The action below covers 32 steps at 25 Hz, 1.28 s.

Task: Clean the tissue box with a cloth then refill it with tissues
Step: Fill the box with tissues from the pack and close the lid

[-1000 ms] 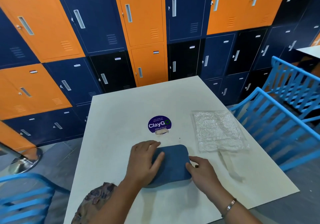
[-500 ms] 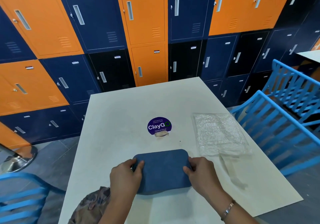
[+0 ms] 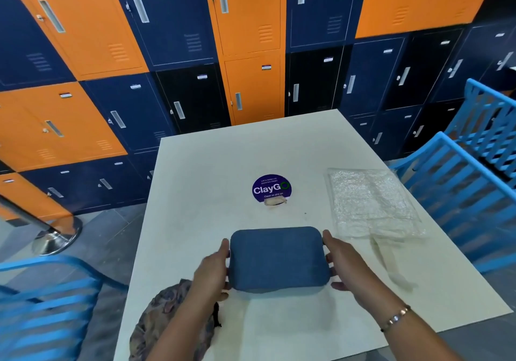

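Slim metal bracelet (image 3: 395, 318) (right wrist)

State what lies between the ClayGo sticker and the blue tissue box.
Head view: only bare white tabletop between ClayGo sticker and tissue box.

The left forearm (image 3: 190, 321) hides part of the patterned cloth (image 3: 152, 324), and the bottom edge cuts it off. The left hand (image 3: 212, 268) is blurred at the tissue box (image 3: 277, 258). The small print on the round sticker (image 3: 271, 188) is too small to read.
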Motion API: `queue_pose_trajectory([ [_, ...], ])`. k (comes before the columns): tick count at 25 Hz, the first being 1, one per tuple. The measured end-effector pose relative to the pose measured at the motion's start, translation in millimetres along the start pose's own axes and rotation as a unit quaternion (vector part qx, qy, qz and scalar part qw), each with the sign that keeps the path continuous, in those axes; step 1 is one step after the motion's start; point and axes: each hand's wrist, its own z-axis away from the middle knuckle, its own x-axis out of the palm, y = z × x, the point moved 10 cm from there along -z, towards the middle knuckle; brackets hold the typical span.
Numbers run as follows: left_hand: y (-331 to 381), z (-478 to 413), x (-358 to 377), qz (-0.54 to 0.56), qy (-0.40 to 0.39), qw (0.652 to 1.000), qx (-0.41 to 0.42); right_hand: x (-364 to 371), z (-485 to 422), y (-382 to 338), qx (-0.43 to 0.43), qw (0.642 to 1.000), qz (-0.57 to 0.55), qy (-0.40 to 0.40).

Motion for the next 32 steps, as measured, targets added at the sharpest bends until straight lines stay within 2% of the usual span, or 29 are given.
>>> queue_pose_trajectory([
  [1,3,6,6,-0.015,-0.016,1.0,-0.005,7,2,-4,-0.006,1.0,0.015,-0.003],
  [3,16,14,5,-0.003,0.01,0.999,0.031,7,5,-18,-0.053,0.998,0.017,0.031],
  [5,30,23,-5,0.087,0.045,0.989,0.114,0,17,-35,-0.126,0.989,-0.034,0.069],
  [7,38,33,-18,0.182,0.075,0.962,0.191,-7,28,-41,-0.175,0.977,-0.081,0.093],
  [10,37,37,-16,0.234,0.082,0.941,0.231,-11,19,-24,-0.161,0.972,-0.136,0.105],
  [13,19,30,-3,0.202,0.059,0.95,0.231,-9,12,-1,-0.161,0.975,-0.09,0.125],
  [16,-12,20,9,0.205,0.02,0.952,0.227,0,11,20,-0.173,0.979,-0.062,0.083],
  [21,-24,17,19,0.221,-0.053,0.934,0.277,-7,10,24,-0.226,0.97,-0.094,0.017],
  [24,-21,11,23,0.231,-0.08,0.921,0.302,-13,3,29,-0.229,0.966,-0.124,0.005],
  [26,-23,9,24,0.222,-0.064,0.926,0.3,-13,2,30,-0.227,0.966,-0.12,0.024],
  [29,-24,10,19,0.197,0.011,0.94,0.279,-17,5,31,-0.225,0.963,-0.111,0.092],
  [32,1,18,15,0.107,0.046,0.935,0.336,-15,8,15,-0.241,0.959,-0.093,0.115],
])
